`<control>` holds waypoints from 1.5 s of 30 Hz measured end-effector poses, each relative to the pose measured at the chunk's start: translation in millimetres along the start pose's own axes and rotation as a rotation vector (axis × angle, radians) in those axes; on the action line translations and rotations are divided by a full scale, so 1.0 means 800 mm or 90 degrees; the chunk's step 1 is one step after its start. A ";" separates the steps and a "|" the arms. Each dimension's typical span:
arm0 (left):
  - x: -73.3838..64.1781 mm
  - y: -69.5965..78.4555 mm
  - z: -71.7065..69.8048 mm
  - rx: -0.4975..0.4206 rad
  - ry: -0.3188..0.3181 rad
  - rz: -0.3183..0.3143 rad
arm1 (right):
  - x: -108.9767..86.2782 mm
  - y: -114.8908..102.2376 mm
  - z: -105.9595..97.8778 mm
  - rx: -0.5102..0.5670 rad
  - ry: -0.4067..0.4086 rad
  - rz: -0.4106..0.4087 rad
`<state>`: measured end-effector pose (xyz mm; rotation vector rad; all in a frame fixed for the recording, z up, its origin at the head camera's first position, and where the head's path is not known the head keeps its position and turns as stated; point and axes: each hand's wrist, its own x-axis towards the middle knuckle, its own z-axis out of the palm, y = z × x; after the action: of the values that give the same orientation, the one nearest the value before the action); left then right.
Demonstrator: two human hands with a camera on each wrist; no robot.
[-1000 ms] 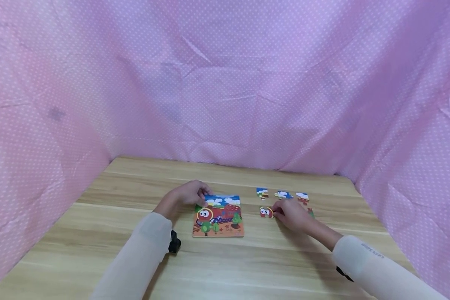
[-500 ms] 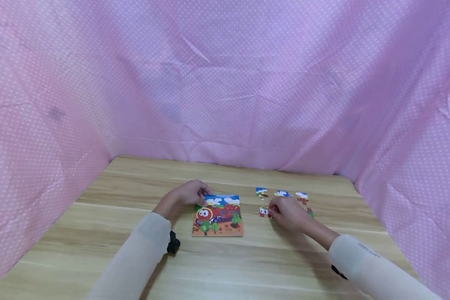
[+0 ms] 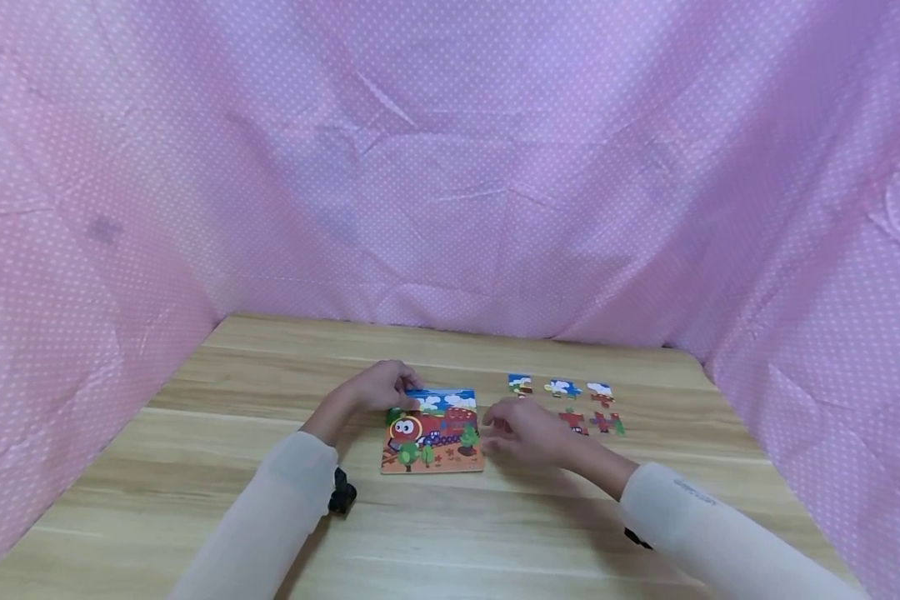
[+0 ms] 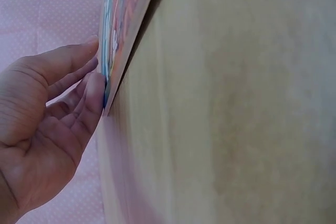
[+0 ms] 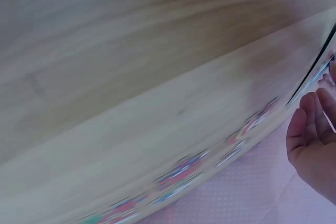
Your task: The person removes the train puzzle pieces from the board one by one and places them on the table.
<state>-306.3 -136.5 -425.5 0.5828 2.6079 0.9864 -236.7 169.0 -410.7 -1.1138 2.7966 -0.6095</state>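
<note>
A square puzzle board [image 3: 431,450], printed with a red cartoon train, lies at the middle of the table. My left hand [image 3: 381,387] holds its far left corner, thumb and fingertips against the board [image 4: 118,35] in the left wrist view. Just off its right edge is my right hand [image 3: 528,433], fingers loosely bent, with nothing seen between them. To the right lie several loose jigsaw pieces, among them a blue-topped piece [image 3: 520,383], a cloud piece [image 3: 562,388] and a red piece [image 3: 572,421]. In the head view my right hand covers the spot of the eyes piece.
A wooden table [image 3: 420,533] carries everything, its far edge against a pink dotted cloth [image 3: 450,208] that also rises on both sides. A red and green piece [image 3: 607,423] and a white-topped piece [image 3: 601,393] lie farthest right.
My right hand has left the eyes piece and moved left to the board's right edge, uncovering the red pieces behind it. My left hand stays at the board's corner.
</note>
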 end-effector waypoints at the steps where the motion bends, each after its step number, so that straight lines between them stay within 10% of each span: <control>1: 0.000 0.001 0.000 0.003 0.003 0.004 | 0.003 -0.004 0.001 0.001 -0.007 0.003; 26: -0.026 0.033 0.032 0.178 -0.066 0.181 | 0.039 -0.021 0.013 0.104 -0.109 0.045; 45: -0.041 0.040 0.040 0.197 -0.056 0.189 | 0.049 -0.024 0.014 0.123 -0.151 0.085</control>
<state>-255.9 -112.1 -422.8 1.0882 2.6612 0.6161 -250.7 126.3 -410.5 -0.8918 2.5237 -0.6680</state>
